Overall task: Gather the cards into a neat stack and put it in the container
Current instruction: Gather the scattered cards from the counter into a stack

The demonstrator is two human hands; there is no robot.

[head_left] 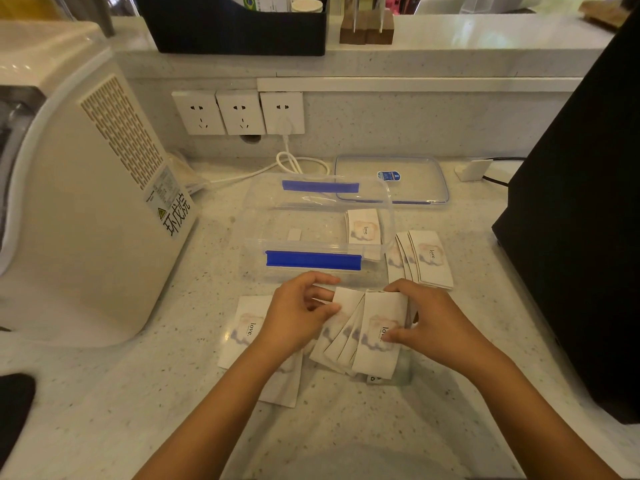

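White cards printed with a pastel blot and the word "love" lie about the counter. Both hands hold a fanned bunch of cards (367, 336) just in front of the clear container (263, 237) with blue clips. My right hand (426, 323) grips the bunch's right side, thumb on the top card. My left hand (298, 313) pinches its upper left corner. Under my left wrist lie loose cards (246, 327). Another fanned group of cards (424, 259) rests to the right of the container. Inside the container's right end sits a small stack (363, 226).
The container's clear lid (408, 168) lies behind it on the right. A large white appliance (83, 202) stands at left, a black box-shaped object (581, 237) at right. Wall sockets (239, 112) and a white cable (287, 161) are at the back.
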